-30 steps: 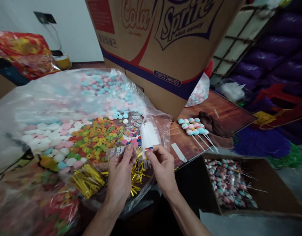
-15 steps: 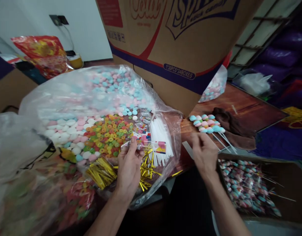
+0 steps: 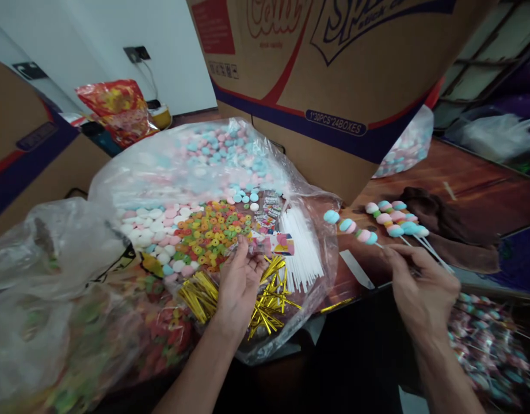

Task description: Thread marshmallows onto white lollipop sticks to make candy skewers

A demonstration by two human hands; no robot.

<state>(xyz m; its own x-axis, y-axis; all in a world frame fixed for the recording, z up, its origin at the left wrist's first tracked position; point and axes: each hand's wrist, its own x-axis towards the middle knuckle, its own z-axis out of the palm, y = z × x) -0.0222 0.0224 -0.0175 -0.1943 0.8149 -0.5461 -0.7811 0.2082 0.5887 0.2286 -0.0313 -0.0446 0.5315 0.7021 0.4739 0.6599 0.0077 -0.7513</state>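
My left hand (image 3: 240, 279) pinches a small clear wrapper with a colourful label (image 3: 277, 244) over a big clear bag (image 3: 170, 172) of pink, blue and white candies. My right hand (image 3: 420, 284) is closed on the stick of a candy skewer (image 3: 350, 225), lifted slightly and pointing left. More finished candy skewers (image 3: 396, 220) lie on the wooden table (image 3: 472, 184) just behind it. White sticks (image 3: 302, 247), gold twist ties (image 3: 265, 299) and coloured ring candies (image 3: 208, 230) lie in front of my left hand.
A large cardboard box (image 3: 334, 75) stands tilted behind the bag. A brown cloth (image 3: 446, 224) lies by the skewers. A box of wrapped skewers (image 3: 484, 345) sits low at the right. More candy bags (image 3: 53, 322) crowd the left; another bag (image 3: 405, 149) rests behind the carton.
My right hand left the wrapper, reached right to the skewers on the table and picked one up by its stick. My left hand kept the wrapper. The view shifted left.
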